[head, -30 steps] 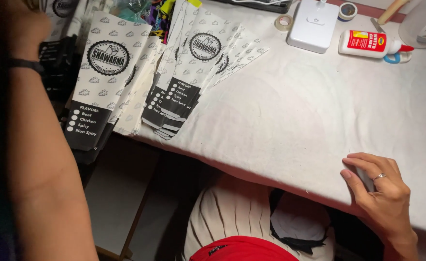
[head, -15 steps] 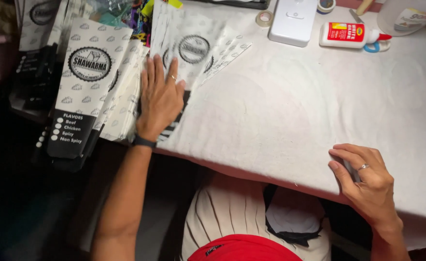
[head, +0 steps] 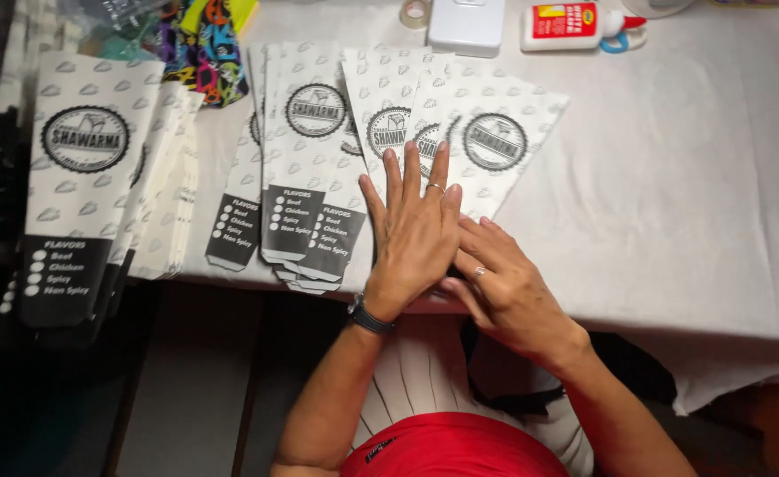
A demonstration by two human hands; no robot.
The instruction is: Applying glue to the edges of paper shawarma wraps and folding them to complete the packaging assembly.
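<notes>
Both hands have moved to frame centre: the left hand now presses flat, grip released, on the fanned paper sleeves. The right hand, previously at the counter edge, now touches the left, fingers loosely open, grasping nothing.

Fanned white paper sleeves with round black emblems, taller stack left, white glue bottle with red-yellow label

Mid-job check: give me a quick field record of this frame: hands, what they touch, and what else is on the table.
left hand: flat, fingers spread, pressing on the fanned paper sleeves
right hand: beside and partly under the left, at the table edge, fingers on the same sleeves
sleeves: white with round dark emblem, dark lower end, overlapping in a fan
second stack: same sleeves, far left, overhanging the edge
table: white cloth
far edge: glue bottle, white box, tape roll
</notes>
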